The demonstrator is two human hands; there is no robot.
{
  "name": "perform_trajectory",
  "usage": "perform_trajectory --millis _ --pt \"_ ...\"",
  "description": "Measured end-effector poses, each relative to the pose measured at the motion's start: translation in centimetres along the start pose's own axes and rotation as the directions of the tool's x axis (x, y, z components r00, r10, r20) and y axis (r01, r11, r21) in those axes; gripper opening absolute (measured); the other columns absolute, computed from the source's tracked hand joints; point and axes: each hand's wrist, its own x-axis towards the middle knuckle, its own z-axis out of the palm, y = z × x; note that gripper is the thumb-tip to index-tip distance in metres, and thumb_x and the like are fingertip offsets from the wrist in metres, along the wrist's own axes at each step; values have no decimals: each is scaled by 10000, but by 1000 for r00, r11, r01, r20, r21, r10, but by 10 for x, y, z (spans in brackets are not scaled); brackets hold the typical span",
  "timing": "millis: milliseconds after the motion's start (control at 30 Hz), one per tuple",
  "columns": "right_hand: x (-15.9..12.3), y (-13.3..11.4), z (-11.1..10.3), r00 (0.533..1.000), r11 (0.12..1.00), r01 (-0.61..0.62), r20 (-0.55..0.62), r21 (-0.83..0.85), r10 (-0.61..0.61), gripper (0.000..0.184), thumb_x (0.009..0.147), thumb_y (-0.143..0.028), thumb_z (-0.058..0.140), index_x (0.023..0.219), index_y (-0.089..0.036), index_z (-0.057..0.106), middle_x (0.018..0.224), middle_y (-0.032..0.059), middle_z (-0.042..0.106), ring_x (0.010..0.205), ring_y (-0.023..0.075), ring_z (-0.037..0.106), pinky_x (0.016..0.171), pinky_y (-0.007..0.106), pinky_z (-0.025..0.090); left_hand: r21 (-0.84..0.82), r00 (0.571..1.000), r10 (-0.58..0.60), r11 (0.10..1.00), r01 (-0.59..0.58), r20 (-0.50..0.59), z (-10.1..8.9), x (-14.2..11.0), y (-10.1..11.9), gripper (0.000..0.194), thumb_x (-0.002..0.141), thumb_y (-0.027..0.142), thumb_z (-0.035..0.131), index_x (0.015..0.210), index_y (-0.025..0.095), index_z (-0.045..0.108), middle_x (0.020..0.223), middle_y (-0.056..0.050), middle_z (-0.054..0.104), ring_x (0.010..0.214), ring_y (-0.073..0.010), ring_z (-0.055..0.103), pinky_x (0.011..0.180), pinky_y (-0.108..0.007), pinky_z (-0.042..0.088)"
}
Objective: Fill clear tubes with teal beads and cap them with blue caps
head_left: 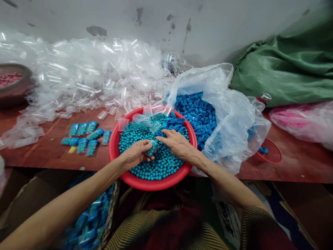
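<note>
Over a red basin (191, 166) of turquoise beads (153, 172), my left hand (136, 152) is closed on a small clear plastic container (151, 148) with turquoise beads inside. My right hand (178, 144) is beside it on the right, thumb and fingers drawn together at a blue plastic cap (159, 133). The fingers partly cover that cap. More blue caps (175, 121) lie on the beads behind my right hand. Several empty clear containers (142, 119) rest on the beads at the basin's far side.
A large heap of clear containers (99, 76) covers the table's back. Filled, capped containers (82, 145) lie left of the basin. An open plastic bag (231, 118) of blue caps stands right. Below the table edge, a cardboard box (28, 194) sits beside more blue-capped containers (88, 222).
</note>
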Motion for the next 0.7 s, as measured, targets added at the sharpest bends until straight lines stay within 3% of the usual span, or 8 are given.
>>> perform_trajectory --millis 167,300,433,500,600,700 --pt "7 -5 5 996 984 -36 75 -173 50 287 935 -168 338 1028 -195 608 1002 117 562 891 234 473 684 336 364 15 1000 -21 1000 21 -10 -4 -5 0 193 764 245 648 823 150 491 707 -27 632 475 -87 572 376 -156 368" --pt "9 -9 3 992 974 -59 98 -220 82 290 932 -141 324 985 -185 606 949 119 572 873 233 489 657 329 351 38 999 15 999 -14 -29 -6 -6 -1 226 761 278 648 863 154 489 733 -26 641 459 -84 570 365 -157 360" --pt "12 -10 -1 992 966 -111 25 -233 120 293 930 -153 330 1013 -193 607 974 135 565 913 258 501 650 328 355 32 998 49 998 -48 -37 -7 -7 -4 321 717 289 692 934 165 491 763 -18 646 493 -98 597 390 -170 385" --pt "12 -9 -4 985 961 -170 -2 -218 174 279 940 -202 345 1052 -205 600 983 135 567 893 252 522 615 309 353 40 996 73 997 -72 -41 -8 -7 -5 355 699 298 707 945 179 480 748 -6 644 510 -108 605 403 -174 389" --pt "8 -7 -7 968 961 -238 50 -137 247 242 930 -339 423 997 -209 616 921 101 587 778 211 553 554 274 335 97 993 116 989 -112 -35 -8 -6 -7 389 680 335 716 954 194 479 719 13 630 537 -122 615 422 -182 387" --pt "3 -3 -11 975 975 -220 0 -9 220 253 886 -416 507 902 -191 622 926 80 594 808 205 560 599 268 363 168 982 180 971 -168 -56 -6 -4 -7 396 670 361 712 956 193 496 717 32 604 572 -119 619 469 -192 397"
